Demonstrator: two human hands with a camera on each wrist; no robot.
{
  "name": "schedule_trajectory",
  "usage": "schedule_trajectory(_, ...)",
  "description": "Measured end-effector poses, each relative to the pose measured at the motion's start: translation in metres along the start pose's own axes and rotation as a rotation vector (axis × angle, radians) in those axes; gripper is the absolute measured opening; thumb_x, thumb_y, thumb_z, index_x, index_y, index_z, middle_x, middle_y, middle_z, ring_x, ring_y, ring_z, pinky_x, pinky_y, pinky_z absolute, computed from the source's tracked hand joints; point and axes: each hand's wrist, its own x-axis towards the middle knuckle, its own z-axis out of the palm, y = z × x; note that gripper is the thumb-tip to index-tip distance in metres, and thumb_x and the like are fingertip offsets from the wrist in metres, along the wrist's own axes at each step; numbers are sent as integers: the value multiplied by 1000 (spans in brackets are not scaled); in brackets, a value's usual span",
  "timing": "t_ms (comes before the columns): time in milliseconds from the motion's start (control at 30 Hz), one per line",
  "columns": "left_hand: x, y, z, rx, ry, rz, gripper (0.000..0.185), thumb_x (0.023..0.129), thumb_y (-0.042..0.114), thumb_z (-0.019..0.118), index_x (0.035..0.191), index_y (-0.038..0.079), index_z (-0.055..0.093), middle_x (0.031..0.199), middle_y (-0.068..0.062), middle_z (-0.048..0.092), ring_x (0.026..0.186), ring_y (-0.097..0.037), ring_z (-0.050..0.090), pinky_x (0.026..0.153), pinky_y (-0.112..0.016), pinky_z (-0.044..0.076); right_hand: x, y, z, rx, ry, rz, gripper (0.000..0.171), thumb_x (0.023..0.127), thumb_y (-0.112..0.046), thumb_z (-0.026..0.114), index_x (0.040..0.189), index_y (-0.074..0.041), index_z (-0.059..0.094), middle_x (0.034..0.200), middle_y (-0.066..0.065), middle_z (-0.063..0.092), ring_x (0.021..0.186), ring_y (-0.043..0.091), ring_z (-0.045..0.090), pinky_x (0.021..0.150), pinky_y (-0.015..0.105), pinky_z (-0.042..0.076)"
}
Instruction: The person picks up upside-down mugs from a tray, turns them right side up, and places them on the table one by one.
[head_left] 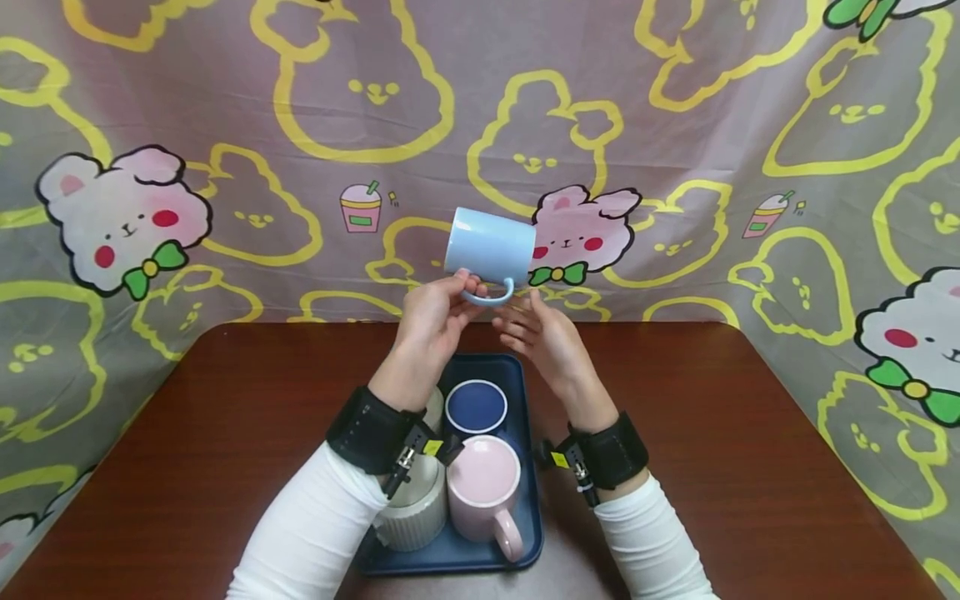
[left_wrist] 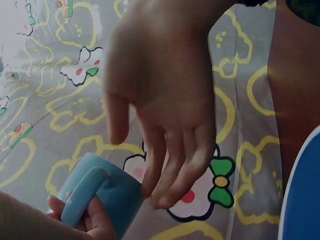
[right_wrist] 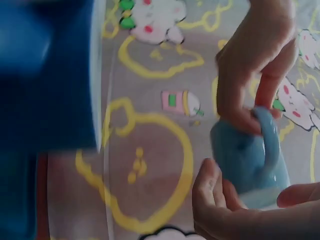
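Up in the air above the bench [head_left: 225, 433], the light blue mug [head_left: 491, 246] lies on its side — handle pointing down, smooth glazed wall catching the light. The left hand [head_left: 435, 321] grips it at the handle, fingers curled round the loop. The right hand [head_left: 543, 337] sits just beside the handle with fingers loosely spread and grasping nothing; whether a fingertip touches the mug I cannot tell. By my reading the mug is being turned over or passed between the hands, and setting it anywhere would call for righting it and keeping a firm hold on that slick ceramic. Below, a dark blue tray [head_left: 531, 517] rests on the reddish-brown bench and carries a pink mug [head_left: 483, 487], a navy mug [head_left: 476, 407] and a ribbed white cup [head_left: 412, 508] — all upright. A cartoon-rabbit cloth [head_left: 123, 217] hangs behind.
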Motion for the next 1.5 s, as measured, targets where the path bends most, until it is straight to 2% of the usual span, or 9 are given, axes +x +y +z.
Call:
schedule_trajectory(67,0,4,-3,15,2,13,13,97,8,49,91,1,59,79,-4,57,78,-16,59,88,-31,48,1,1,-3,-126,23,-60,50,105,-33,28,138,0,43,138,20,50,124,32,52,104,42,43)
schedule_trajectory(167,2,10,-7,41,11,29,16,97,9,51,86,2,61,77,-4,59,76,-16,59,84,-29,47,2,4,-6,-299,113,-116,49,104,-33,31,137,0,45,137,19,51,126,31,51,105,44,41)
schedule_trajectory(300,6,18,-13,91,41,60,21,96,9,52,79,3,62,72,-4,59,71,-16,60,80,-29,46,3,7,-10,-562,243,-129,49,103,-38,36,137,-5,46,137,14,51,128,27,49,106,43,39)
schedule_trajectory(400,11,24,-17,125,63,90,21,96,7,52,78,3,62,71,-3,59,67,-15,59,79,-28,48,4,11,-16,-750,286,-145,51,102,-41,36,140,-8,43,140,13,49,130,28,46,107,45,38)
schedule_trajectory(500,14,28,-22,169,90,120,21,96,8,52,78,4,62,69,-2,59,65,-14,59,77,-28,49,5,16,-22,-860,300,-178,52,102,-42,36,141,-8,42,142,14,47,130,30,45,107,47,37)
schedule_trajectory(733,23,33,-35,231,183,180,14,93,7,58,83,0,65,67,-2,60,63,-12,59,72,-26,51,9,25,-38,-968,318,-236,52,102,-39,36,139,-4,43,135,17,51,127,32,46,105,47,38)
schedule_trajectory(1000,30,36,-56,432,240,291,18,93,9,58,84,-5,64,63,2,59,63,-13,59,72,-29,50,7,37,-66,-1091,291,-171,57,102,-41,36,144,-2,33,144,22,38,134,39,36,108,53,33)
schedule_trajectory(1233,32,39,-74,515,285,304,20,94,12,58,87,-6,64,60,4,58,64,-10,58,73,-27,46,4,41,-81,-1149,281,-157,58,102,-40,35,144,0,32,144,28,35,134,45,32,108,58,30)
schedule_trajectory(1500,36,39,-93,640,385,297,21,93,15,60,96,-5,65,64,4,59,75,-16,59,76,-28,45,1,47,-93,-1190,290,-142,59,102,-38,36,144,3,31,143,30,34,132,47,31,106,59,30)
